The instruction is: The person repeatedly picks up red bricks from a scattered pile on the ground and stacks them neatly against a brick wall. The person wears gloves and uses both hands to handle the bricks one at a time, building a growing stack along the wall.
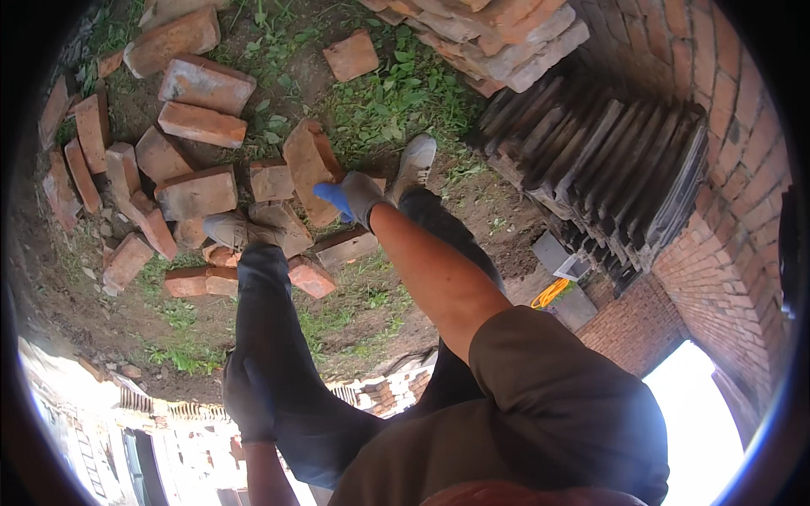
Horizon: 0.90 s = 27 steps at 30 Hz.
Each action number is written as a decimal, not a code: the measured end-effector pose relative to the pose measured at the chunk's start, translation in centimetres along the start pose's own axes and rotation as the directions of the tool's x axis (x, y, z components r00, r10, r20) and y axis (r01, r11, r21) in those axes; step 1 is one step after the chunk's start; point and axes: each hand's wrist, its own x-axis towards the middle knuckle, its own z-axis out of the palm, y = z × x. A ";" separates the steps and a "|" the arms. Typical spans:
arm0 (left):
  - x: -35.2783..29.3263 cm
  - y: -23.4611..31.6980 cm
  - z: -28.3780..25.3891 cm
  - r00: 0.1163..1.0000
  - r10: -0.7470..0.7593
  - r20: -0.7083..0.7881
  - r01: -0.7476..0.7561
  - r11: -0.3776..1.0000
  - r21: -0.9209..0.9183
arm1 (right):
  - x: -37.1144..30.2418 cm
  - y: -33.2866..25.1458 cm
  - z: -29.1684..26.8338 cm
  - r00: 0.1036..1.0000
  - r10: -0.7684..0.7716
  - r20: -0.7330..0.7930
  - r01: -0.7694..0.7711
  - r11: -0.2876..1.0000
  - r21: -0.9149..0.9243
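My right hand [353,198], in a grey and blue work glove, is closed on the near end of a worn reddish brick [310,160]. The brick is tilted above other loose bricks, just left of my right shoe [417,158]. Part of the grip is hidden behind the glove. Low on the left, my left hand [248,398], in a dark glove, is against my left leg by the knee. Its fingers are too dark to make out. Beside my left shoe [232,229] lie more bricks, one of them a broad brick [197,193].
Loose bricks [207,84] lie scattered over soil and weeds on the left. A brick stack [506,38] rises at the far right, near a pile of dark roof tiles [603,160]. A brick wall [726,244] borders the right side, with a coiled yellow cord [550,293] near the tiles.
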 end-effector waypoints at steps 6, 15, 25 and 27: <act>-0.3 2.2 1.1 0.997 0.064 0.034 -0.067 0.993 0.102 | -18.1 8.8 -8.5 0.943 -0.146 -0.299 0.265 0.874 0.408; 0.2 5.9 1.2 0.998 0.039 0.052 -0.051 0.963 0.265 | -30.8 5.5 -22.7 0.490 0.004 -0.872 0.560 0.765 0.318; 0.0 5.3 3.1 0.999 0.010 0.052 -0.024 0.960 0.280 | -22.9 -7.2 -34.3 0.466 -0.579 -0.669 0.515 0.792 -0.327; 0.0 5.2 3.1 0.999 0.001 0.048 -0.016 0.948 0.319 | -22.1 -7.1 -35.0 0.489 -0.560 -0.668 0.586 0.779 -0.224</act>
